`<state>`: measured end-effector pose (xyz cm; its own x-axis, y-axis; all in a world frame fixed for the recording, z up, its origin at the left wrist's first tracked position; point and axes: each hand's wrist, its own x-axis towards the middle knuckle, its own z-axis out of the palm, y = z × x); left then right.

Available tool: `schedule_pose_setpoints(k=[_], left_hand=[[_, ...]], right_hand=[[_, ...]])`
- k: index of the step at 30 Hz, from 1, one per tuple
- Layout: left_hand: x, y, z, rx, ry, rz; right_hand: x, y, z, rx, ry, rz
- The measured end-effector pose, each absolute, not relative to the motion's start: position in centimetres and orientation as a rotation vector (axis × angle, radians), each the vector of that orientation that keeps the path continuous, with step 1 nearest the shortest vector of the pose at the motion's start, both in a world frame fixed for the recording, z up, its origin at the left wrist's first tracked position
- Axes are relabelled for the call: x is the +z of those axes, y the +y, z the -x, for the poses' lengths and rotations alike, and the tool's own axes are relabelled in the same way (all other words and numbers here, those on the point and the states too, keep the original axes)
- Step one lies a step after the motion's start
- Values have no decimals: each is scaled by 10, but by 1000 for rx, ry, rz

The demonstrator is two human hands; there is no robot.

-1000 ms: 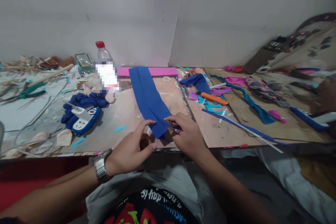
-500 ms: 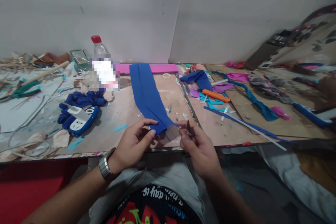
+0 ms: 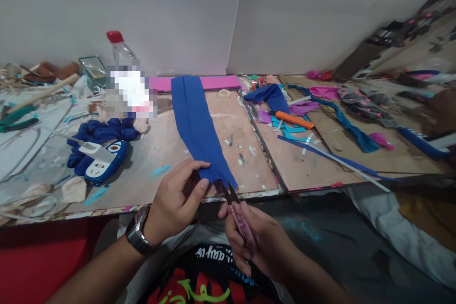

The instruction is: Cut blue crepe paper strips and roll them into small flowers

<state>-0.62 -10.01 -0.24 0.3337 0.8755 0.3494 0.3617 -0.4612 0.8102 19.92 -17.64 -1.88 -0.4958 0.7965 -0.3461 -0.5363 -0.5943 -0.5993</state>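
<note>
Scraps (image 3: 304, 107) litter worktable (image 3: 155, 145) by wall (image 3: 178, 19); left hand (image 3: 174, 199) holds cloth (image 3: 195, 121), right hand (image 3: 263, 232) grips scissors (image 3: 243, 228).

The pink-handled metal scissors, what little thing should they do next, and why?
Perhaps the right hand should gently close the pink-handled metal scissors for one small snip, because their blades stand slightly open at the near end of the long blue fabric strip, and the left hand is holding that end beside them.
</note>
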Motion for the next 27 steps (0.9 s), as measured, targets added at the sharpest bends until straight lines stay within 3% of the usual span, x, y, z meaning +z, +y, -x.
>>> schedule_pose_setpoints(k=[14,17,22,27], left_hand=[[-4,-100,7,1029,1041,-2038],[-3,-100,8,1071,1004,-2085],[5,-99,4,1149,943,-2239],[21,-96,2,1297,1019,-2385]], right_hand=[[-11,-177,-202,2014,-780,760],[0,-171,-207,1650,-1026,970],[12,-150,-206,706,-1624,1284],[35,-128,-210,490,-1790,1082]])
